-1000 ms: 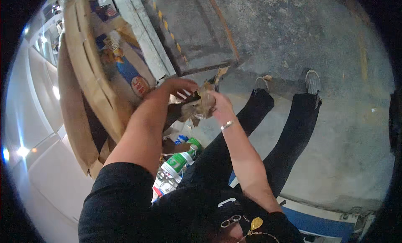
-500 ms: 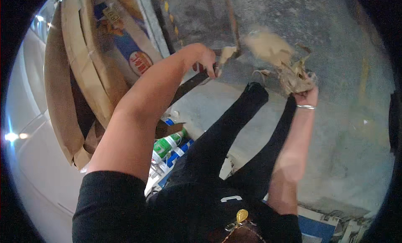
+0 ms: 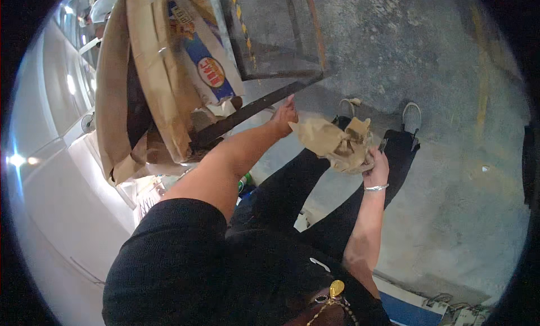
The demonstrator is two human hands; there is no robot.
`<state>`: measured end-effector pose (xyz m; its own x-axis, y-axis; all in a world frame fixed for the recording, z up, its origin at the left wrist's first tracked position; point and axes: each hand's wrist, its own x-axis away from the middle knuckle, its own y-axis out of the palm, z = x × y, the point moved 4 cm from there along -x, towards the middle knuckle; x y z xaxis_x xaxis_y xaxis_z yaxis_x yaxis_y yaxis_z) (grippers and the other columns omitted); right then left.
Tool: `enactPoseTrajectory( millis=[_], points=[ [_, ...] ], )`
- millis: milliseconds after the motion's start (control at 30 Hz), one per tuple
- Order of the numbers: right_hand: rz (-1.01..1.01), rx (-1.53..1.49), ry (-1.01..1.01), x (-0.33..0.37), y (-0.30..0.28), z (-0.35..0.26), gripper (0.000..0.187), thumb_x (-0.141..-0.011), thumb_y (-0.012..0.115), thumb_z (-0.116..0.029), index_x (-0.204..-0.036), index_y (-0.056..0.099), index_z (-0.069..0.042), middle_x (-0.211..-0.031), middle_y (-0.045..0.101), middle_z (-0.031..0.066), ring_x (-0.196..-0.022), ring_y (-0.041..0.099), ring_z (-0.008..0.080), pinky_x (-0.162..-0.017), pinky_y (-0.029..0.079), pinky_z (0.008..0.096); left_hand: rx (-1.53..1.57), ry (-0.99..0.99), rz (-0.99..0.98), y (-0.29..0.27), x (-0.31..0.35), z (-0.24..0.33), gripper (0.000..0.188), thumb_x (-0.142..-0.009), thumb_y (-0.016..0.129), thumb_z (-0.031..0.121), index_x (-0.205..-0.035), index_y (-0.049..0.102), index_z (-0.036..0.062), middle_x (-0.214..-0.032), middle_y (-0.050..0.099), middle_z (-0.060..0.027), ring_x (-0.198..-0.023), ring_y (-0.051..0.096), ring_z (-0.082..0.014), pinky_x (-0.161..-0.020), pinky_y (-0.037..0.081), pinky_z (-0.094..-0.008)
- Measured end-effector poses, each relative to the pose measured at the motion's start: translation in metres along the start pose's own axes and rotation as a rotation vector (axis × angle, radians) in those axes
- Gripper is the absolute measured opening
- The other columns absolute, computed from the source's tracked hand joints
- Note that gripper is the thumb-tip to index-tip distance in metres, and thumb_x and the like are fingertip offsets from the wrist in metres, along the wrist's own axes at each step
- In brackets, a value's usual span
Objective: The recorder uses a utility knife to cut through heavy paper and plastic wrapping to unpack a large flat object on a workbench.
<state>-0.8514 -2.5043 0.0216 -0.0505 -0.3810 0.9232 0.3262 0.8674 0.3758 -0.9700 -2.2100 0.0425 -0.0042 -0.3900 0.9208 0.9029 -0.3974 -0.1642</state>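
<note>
Crumpled brown paper (image 3: 323, 136), torn and bunched, hangs in front of my legs. My right hand (image 3: 377, 164), a silver bracelet at its wrist, is closed around the right end of this bundle. At the paper's left tip is my left hand (image 3: 285, 117), with at least one finger stretched out; its other fingers are partly hidden, and whether it touches the paper is unclear. Past that hand runs the dark edge (image 3: 253, 111) of a frame.
Large cardboard boxes (image 3: 154, 73) stand at the left, with a blue and white printed carton (image 3: 211, 67) beside them. A dark-framed panel with a yellow-striped edge (image 3: 242, 25) lies ahead. My shoe (image 3: 412, 117) is on the grey concrete floor (image 3: 450, 174).
My right hand has come nearer and to the left with the brown paper, which looks more gathered. My left hand is lower, beside the paper's tip. The view has shifted.
</note>
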Motion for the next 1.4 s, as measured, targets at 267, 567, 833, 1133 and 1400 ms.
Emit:
enactPoseTrajectory(
  millis=[267,567,833,1133,1400],
  points=[
    [-0.228,0.614,-0.28,0.048,0.094,-0.021,0.037,-0.082,0.063,-0.024,-0.106,0.056,0.003,-0.099,0.061,0.0058,-0.087,0.055,0.0125,-0.08,0.042,0.0269,-2.242,0.468,-0.087,-0.043,0.123,-0.013,0.025,-0.073,0.051,0.012,-0.095,0.062,0.0076,-0.089,0.062,-0.0157,-0.088,0.057,-0.0322,-0.086,0.038,-0.0513],
    [-0.426,0.774,-0.368,0.126,0.194,-0.014,0.041,-0.078,0.068,-0.025,-0.107,0.056,0.002,-0.101,0.061,0.0065,-0.087,0.055,0.0125,-0.079,0.043,0.0269,-1.427,1.061,0.038,0.029,0.32,0.088,0.069,-0.068,0.066,0.017,-0.131,0.038,0.0131,-0.135,0.03,-0.0215,-0.122,0.034,-0.0398,-0.097,0.034,-0.0444],
    [-0.293,0.855,-0.437,0.19,0.154,-0.088,0.042,-0.078,0.068,-0.023,-0.108,0.055,0.003,-0.101,0.06,0.0065,-0.089,0.056,0.0138,-0.081,0.043,0.027,-1.51,1.166,0.822,0.057,0.362,0.156,0.095,-0.064,0.075,0.022,-0.142,0.02,0.0177,-0.144,0.013,-0.0218,-0.123,0.033,-0.0369,-0.093,0.034,-0.0429],
    [-0.274,1.035,-0.614,0.245,0.181,-0.157,0.039,-0.077,0.069,-0.025,-0.103,0.057,0.001,-0.093,0.06,0.0045,-0.081,0.055,0.0118,-0.073,0.045,0.0267,-1.32,1.199,0.638,-0.003,0.291,0.183,0.06,-0.076,0.057,0.014,-0.131,0.035,0.0122,-0.108,0.054,-0.0227,-0.093,0.055,-0.0395,-0.077,0.047,-0.0434],
    [-0.34,0.989,-0.54,0.253,0.186,-0.193,0.037,-0.077,0.069,-0.025,-0.103,0.057,0.0,-0.09,0.06,0.0018,-0.077,0.054,0.0099,-0.069,0.045,0.0254,-1.245,1.237,0.828,-0.026,0.39,0.238,0.019,-0.078,0.044,0.008,-0.094,0.054,0.0086,-0.083,0.062,-0.0204,-0.078,0.06,-0.0382,-0.069,0.046,-0.0501]
  ],
)
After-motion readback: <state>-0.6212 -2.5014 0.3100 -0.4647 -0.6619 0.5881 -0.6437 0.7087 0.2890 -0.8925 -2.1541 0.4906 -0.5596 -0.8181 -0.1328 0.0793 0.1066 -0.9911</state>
